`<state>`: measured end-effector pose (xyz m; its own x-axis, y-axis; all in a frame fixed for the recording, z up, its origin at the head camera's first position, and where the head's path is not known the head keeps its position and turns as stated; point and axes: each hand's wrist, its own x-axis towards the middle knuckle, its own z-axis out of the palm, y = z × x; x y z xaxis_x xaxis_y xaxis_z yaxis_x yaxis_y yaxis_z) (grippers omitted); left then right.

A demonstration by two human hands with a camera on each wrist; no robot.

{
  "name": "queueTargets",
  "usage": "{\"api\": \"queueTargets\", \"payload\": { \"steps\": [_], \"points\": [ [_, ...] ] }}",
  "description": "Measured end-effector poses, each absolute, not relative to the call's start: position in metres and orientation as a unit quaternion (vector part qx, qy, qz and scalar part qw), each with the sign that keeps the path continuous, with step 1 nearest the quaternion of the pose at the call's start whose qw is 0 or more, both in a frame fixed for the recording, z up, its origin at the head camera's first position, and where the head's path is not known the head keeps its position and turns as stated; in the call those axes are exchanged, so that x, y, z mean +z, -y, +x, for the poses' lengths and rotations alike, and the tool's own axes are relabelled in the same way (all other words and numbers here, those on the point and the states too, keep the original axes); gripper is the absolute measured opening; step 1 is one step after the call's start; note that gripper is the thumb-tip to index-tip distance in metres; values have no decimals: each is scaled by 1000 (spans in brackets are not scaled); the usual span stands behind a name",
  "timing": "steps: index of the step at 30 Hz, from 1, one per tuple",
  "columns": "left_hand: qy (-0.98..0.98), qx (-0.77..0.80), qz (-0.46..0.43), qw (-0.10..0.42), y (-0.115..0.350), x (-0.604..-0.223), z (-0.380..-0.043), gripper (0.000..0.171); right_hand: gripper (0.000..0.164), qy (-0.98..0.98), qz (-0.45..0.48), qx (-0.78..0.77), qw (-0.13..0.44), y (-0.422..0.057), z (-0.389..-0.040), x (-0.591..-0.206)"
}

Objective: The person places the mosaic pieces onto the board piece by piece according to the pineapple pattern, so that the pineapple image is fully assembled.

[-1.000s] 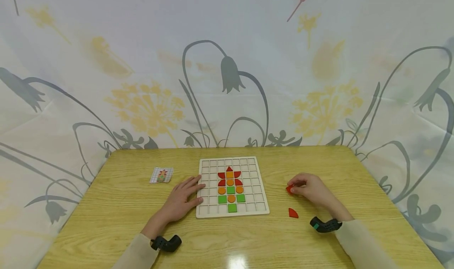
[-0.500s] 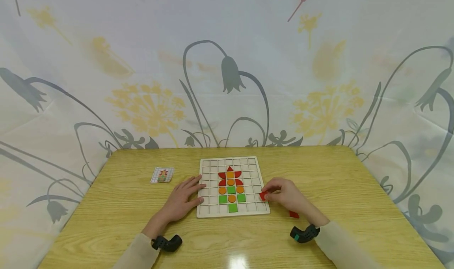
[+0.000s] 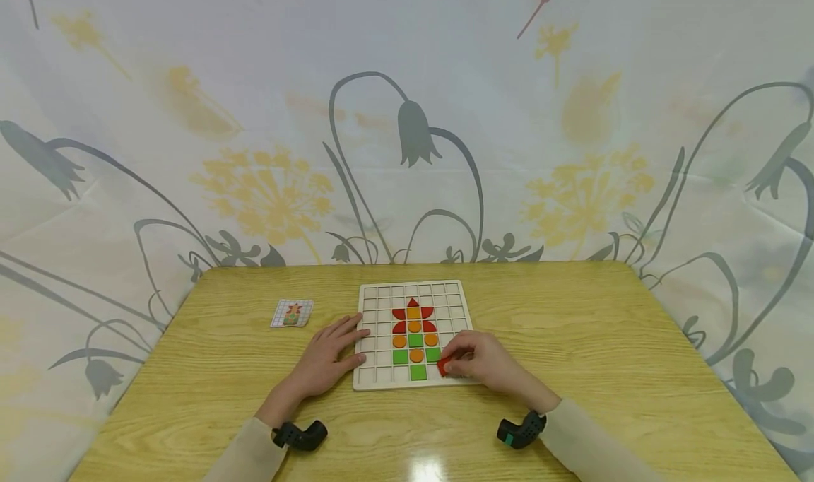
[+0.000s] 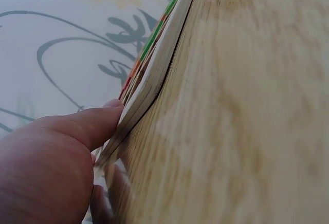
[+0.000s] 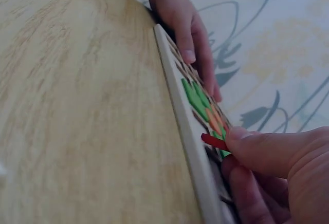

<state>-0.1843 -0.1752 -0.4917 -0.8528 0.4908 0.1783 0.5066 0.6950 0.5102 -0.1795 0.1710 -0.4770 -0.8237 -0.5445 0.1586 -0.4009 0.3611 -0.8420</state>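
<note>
A cream square grid board (image 3: 372,374) lies on the table, bearing a figure of red, orange and green flat tiles. My left hand (image 3: 324,358) rests along the board's left edge with its fingers extended; the left wrist view shows the thumb (image 4: 100,124) touching the rim. Between thumb and fingers, my right hand (image 3: 490,365) pinches a red tile (image 5: 213,141) over the lower right of the board. That tile is tilted, just below the right-hand green square (image 3: 433,355) and right of the lowest green square (image 3: 417,372). Whether it touches the board, I cannot tell.
A small pattern card (image 3: 292,313) with a similar coloured figure lies left of the board. The wooden table (image 3: 381,439) ends at the back against a wall (image 3: 407,206) with a flower print.
My right hand has carried the red tile leftward from the table to over the board. A second red tile on the table is now hidden by my right arm. The left hand stays put.
</note>
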Motion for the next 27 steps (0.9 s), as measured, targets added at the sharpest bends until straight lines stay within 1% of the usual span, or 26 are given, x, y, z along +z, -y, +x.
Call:
{"api": "queueTargets", "payload": {
  "steps": [3, 10, 15, 20, 27],
  "points": [
    [921, -281, -271, 13, 175, -492, -184, 49, 8, -821, -279, -492, 81, -170, -180, -481],
    [920, -283, -271, 16, 175, -492, -184, 50, 9, -837, -291, -460, 58, -166, -182, -488],
    [920, -283, -270, 16, 175, -493, -185, 50, 9, -843, -281, -454, 64, -162, -182, -486],
    [920, -282, -270, 15, 176, -493, -185, 50, 7, -839, -289, -457, 61, -162, -181, -485],
    [918, -290, -271, 15, 175, -491, -184, 50, 5, -838, -296, -456, 45, -159, -180, -485]
  ]
}}
